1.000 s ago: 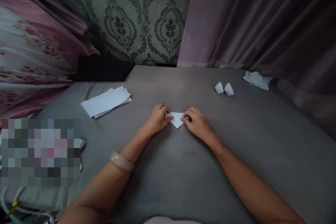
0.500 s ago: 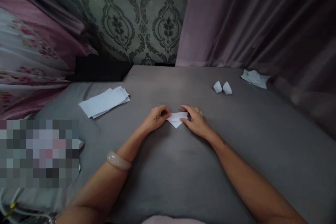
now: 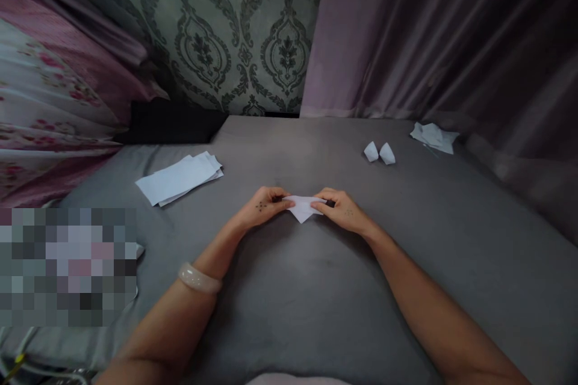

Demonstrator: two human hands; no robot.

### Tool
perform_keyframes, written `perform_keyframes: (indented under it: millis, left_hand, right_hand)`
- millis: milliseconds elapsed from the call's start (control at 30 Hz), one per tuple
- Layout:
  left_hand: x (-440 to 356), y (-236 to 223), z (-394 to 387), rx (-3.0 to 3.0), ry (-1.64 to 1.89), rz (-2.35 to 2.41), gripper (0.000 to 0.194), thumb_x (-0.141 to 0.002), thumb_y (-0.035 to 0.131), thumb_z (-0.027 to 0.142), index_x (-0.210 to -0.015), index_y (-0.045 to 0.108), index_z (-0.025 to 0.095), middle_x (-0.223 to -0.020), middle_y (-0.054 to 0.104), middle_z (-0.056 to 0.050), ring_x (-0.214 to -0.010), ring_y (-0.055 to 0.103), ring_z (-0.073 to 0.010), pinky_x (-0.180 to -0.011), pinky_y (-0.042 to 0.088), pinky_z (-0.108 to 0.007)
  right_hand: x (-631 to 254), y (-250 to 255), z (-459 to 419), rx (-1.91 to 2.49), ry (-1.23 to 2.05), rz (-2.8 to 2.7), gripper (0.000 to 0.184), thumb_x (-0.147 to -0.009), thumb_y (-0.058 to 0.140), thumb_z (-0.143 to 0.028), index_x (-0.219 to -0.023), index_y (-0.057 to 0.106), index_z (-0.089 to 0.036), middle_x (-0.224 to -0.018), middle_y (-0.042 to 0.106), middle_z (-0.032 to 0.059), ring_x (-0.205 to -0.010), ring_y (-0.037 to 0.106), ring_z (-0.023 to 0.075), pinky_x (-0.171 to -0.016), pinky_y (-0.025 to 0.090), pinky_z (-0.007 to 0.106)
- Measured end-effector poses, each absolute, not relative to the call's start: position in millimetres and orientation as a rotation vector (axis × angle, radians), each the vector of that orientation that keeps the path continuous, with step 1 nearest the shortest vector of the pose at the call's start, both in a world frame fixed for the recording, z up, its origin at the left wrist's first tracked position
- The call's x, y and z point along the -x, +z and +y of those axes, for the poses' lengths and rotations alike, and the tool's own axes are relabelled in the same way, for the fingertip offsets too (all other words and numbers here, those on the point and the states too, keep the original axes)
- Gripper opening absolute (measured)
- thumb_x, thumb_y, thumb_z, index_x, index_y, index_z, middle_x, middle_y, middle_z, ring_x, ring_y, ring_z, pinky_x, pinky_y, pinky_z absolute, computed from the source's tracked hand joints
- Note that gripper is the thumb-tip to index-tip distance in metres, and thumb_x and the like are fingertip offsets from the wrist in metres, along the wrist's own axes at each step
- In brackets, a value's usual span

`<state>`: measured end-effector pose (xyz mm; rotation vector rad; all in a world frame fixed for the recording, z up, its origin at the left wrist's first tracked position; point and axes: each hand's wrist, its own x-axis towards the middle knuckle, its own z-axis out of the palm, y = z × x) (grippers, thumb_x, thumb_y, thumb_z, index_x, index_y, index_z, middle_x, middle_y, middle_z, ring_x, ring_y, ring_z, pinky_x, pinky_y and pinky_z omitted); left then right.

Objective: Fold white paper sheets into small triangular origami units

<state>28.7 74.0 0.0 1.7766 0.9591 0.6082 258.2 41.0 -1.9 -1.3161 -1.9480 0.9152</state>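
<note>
In mid-frame, the left hand point(image 3: 263, 207) and right hand point(image 3: 345, 211) pinch folded paper point(image 3: 301, 210); tugging hard could rip it.

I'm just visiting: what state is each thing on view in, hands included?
Left hand: pinching the folded paper's left side
Right hand: pinching its right side
Folded paper: creased, point toward the person
Paper sheets: stacked unevenly
Two small paper shapes: folded, side by side
Loose papers: heaped untidily
Bracelet: worn on left arm
Right curtain: hanging in folds
</note>
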Motion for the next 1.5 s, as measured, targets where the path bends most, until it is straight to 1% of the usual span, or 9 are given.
perform_keyframes:
  millis: [100, 233, 367, 500, 633, 800, 933, 1100, 1500]
  left_hand:
    - [-28.2, 2.6, 72.8, -1.979, 0.742, 0.986, 0.023, -0.084, 0.059, 0.038, -0.086, 0.069, 0.017, -0.080, 0.067, -0.003, -0.077, 0.058, -0.0154, -0.071, 0.045, -0.027]
    - [-25.0, 2.8, 69.6, -2.451, 0.953, 0.972, 0.023, -0.091, 0.050, 0.033, -0.089, 0.067, 0.018, -0.091, 0.067, -0.007, -0.086, 0.055, -0.0172, -0.081, 0.044, -0.031]
    - [-24.3, 0.4, 64.8, -2.894, 0.786, 0.992, 0.028, -0.096, 0.037, 0.026, -0.100, 0.063, 0.017, -0.099, 0.065, -0.010, -0.087, 0.052, -0.0194, -0.079, 0.041, -0.034]
    - [-30.2, 0.9, 61.3, -3.094, 0.495, 0.998, 0.030, -0.097, 0.033, 0.022, -0.093, 0.062, 0.015, -0.095, 0.063, -0.011, -0.084, 0.050, -0.0206, -0.075, 0.037, -0.035]
    - [-33.7, 0.1, 57.8, -3.096, 0.310, 0.920, 0.030, -0.096, 0.034, 0.021, -0.086, 0.062, 0.015, -0.087, 0.062, -0.010, -0.082, 0.050, -0.0207, -0.073, 0.036, -0.035]
    - [-30.2, -8.9, 54.4, -2.850, 0.410, 1.006, 0.031, -0.096, 0.035, 0.024, -0.091, 0.064, 0.016, -0.091, 0.062, -0.010, -0.086, 0.051, -0.0207, -0.076, 0.039, -0.033]
    - [-30.1, -14.9, 57.9, -2.487, 0.611, 1.157, 0.022, -0.091, 0.050, 0.028, -0.087, 0.068, 0.016, -0.092, 0.063, -0.009, -0.088, 0.053, -0.0200, -0.079, 0.043, -0.032]
    - [-30.9, -14.6, 62.5, -2.191, 0.636, 1.331, 0.016, -0.083, 0.061, 0.029, -0.080, 0.070, 0.016, -0.090, 0.064, -0.008, -0.087, 0.055, -0.0209, -0.082, 0.044, -0.037]
    - [-32.3, -11.7, 63.8, -2.078, 0.628, 1.415, 0.018, -0.083, 0.058, 0.027, -0.074, 0.068, 0.014, -0.088, 0.061, -0.009, -0.089, 0.054, -0.0208, -0.083, 0.043, -0.036]
  right_hand:
    - [-258.9, 7.3, 39.2, 1.303, 0.742, -2.057, 0.017, -0.087, 0.055, -0.028, -0.085, 0.071, -0.022, -0.085, 0.067, 0.0021, -0.082, 0.059, 0.0162, -0.077, 0.041, 0.030]
    - [-256.9, 14.9, 34.2, 1.306, 0.191, -2.209, 0.021, -0.093, 0.049, -0.028, -0.089, 0.069, -0.022, -0.087, 0.066, 0.0041, -0.086, 0.054, 0.0187, -0.086, 0.034, 0.036]
    - [-252.5, 11.0, 28.7, 1.301, -0.146, -2.350, 0.030, -0.096, 0.037, -0.021, -0.097, 0.067, -0.021, -0.092, 0.064, 0.0078, -0.089, 0.049, 0.0211, -0.088, 0.030, 0.038]
    - [-249.6, 0.9, 26.0, 1.319, -0.232, -2.424, 0.031, -0.095, 0.036, -0.016, -0.094, 0.067, -0.020, -0.090, 0.063, 0.0087, -0.087, 0.047, 0.0219, -0.087, 0.029, 0.038]
    - [-251.8, -5.6, 23.0, 1.303, -0.205, -2.530, 0.029, -0.093, 0.038, -0.014, -0.088, 0.067, -0.019, -0.086, 0.062, 0.0089, -0.084, 0.047, 0.0221, -0.082, 0.031, 0.037]
    - [-257.8, -13.1, 21.0, 1.379, -0.022, -2.427, 0.023, -0.094, 0.044, -0.024, -0.090, 0.067, -0.020, -0.089, 0.063, 0.0069, -0.085, 0.050, 0.0210, -0.077, 0.034, 0.036]
    - [-259.9, -18.4, 23.9, 1.452, 0.305, -2.159, 0.017, -0.091, 0.053, -0.030, -0.086, 0.068, -0.022, -0.091, 0.062, 0.0040, -0.086, 0.055, 0.0184, -0.076, 0.041, 0.032]
    - [-260.4, -22.0, 30.0, 1.557, 0.571, -1.862, 0.017, -0.086, 0.059, -0.031, -0.078, 0.070, -0.021, -0.093, 0.063, 0.0032, -0.078, 0.059, 0.0148, -0.071, 0.044, 0.029]
    - [-259.7, -22.6, 34.4, 1.647, 0.565, -1.806, 0.022, -0.084, 0.057, -0.032, -0.070, 0.067, -0.019, -0.097, 0.061, 0.0051, -0.077, 0.058, 0.0144, -0.069, 0.043, 0.029]
